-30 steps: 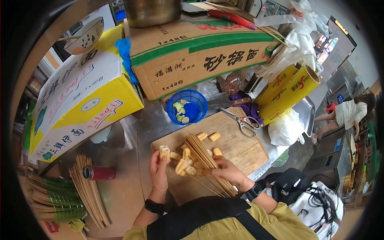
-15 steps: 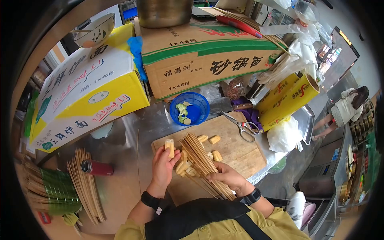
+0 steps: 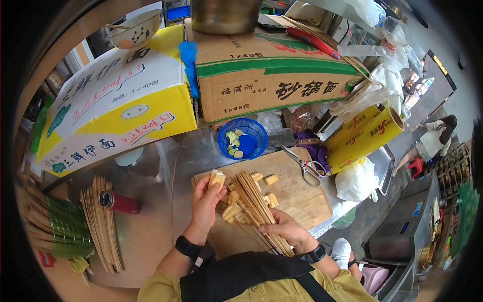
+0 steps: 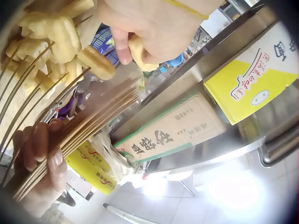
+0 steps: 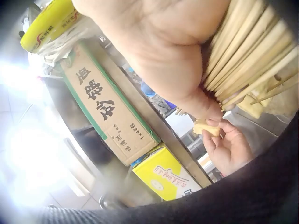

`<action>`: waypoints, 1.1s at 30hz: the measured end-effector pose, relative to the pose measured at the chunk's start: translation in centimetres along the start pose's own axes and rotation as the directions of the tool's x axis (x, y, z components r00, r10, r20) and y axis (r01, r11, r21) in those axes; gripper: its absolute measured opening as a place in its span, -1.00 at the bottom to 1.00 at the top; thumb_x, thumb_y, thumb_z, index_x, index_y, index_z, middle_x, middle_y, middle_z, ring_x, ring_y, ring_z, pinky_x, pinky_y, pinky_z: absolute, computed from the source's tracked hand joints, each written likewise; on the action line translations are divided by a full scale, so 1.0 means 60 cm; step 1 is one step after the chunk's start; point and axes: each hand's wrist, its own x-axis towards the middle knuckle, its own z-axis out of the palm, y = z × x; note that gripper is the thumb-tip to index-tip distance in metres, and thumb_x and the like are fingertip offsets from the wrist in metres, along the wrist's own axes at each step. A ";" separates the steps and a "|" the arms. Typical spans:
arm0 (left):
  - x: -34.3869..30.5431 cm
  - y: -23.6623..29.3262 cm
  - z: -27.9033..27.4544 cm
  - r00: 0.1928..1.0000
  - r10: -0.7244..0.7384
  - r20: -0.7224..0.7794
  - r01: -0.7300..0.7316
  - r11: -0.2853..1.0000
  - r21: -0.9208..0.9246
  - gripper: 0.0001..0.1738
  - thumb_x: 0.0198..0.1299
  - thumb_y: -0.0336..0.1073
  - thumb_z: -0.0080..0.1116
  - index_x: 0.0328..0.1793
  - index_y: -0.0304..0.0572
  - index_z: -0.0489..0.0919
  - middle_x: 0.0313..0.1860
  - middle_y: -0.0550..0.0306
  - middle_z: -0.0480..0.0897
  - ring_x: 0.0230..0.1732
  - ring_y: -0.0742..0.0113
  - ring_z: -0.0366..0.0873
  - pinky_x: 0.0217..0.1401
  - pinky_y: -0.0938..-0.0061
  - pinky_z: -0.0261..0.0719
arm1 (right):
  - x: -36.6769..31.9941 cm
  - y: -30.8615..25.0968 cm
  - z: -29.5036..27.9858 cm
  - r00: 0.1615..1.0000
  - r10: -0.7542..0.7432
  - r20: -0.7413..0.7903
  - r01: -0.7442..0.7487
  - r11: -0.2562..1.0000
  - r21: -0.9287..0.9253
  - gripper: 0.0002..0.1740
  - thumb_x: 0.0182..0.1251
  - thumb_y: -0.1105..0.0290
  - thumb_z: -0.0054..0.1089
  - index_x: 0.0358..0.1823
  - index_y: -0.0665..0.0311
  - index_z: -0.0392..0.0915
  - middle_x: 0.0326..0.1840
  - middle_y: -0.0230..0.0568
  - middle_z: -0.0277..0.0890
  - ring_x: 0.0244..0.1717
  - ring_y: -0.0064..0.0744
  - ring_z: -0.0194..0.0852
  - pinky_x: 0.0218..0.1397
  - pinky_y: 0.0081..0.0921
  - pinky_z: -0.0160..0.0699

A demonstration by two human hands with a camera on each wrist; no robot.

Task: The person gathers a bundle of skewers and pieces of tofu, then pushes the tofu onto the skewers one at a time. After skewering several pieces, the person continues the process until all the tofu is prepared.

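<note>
In the head view my left hand (image 3: 204, 210) pinches a golden piece of fried dough (image 3: 217, 179) between thumb and fingers, above the left side of a wooden cutting board (image 3: 304, 206). My right hand (image 3: 289, 231) grips a thick bundle of bamboo skewers (image 3: 254, 199), fanned slightly and slanting over the board. Under the bundle, more fried dough pieces (image 3: 232, 211) lie heaped, partly hidden. Separate thin skewers (image 4: 23, 77) run up to this heap in the left wrist view. A few pieces (image 3: 271, 179) sit apart, right of the bundle.
Behind the board stand a blue basket (image 3: 254, 136) with vegetable bits and a large carton (image 3: 282, 93). Scissors (image 3: 307, 168) lie on the board's right edge, near yellow rolls (image 3: 367, 141). Leftward are a red flask (image 3: 121, 202) and loose skewers (image 3: 100, 224).
The left hand has turned the dough piece from upright to a tilt and moved slightly right. The right hand still holds the skewer bundle. The head view has shifted, and the person in the background has moved.
</note>
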 end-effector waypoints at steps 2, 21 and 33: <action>0.004 -0.006 -0.001 1.000 0.002 -0.013 -0.002 1.000 0.020 -0.61 0.28 -0.41 0.07 0.22 -0.31 0.39 0.05 0.10 0.50 -0.02 0.37 0.53 0.10 0.44 0.55 | -0.008 -0.022 0.013 0.999 0.029 -0.033 -0.030 0.999 -0.022 -0.62 0.13 0.54 0.28 -0.01 0.32 0.43 -0.28 -0.43 0.49 -0.35 -0.72 0.37 -0.32 -0.74 0.35; -0.010 0.007 0.024 0.973 0.200 0.119 -0.224 0.940 0.258 -0.50 0.24 -0.52 0.04 0.33 -0.36 0.33 0.10 0.06 0.52 0.05 0.42 0.51 0.12 0.56 0.48 | -0.011 -0.028 0.011 0.996 0.041 -0.083 -0.044 0.999 -0.031 -0.68 0.10 0.57 0.31 -0.13 0.31 0.42 -0.42 -0.44 0.41 -0.49 -0.72 0.33 -0.48 -0.75 0.29; -0.055 -0.015 0.051 0.981 0.158 0.116 -0.191 0.900 0.391 -0.58 0.17 -0.54 0.15 0.19 -0.23 0.52 -0.02 0.14 0.62 -0.07 0.52 0.56 -0.04 0.66 0.52 | -0.017 -0.016 0.000 0.995 -0.012 -0.104 0.007 0.998 -0.055 -0.71 0.09 0.57 0.31 -0.18 0.30 0.42 -0.43 -0.45 0.41 -0.52 -0.71 0.34 -0.47 -0.74 0.30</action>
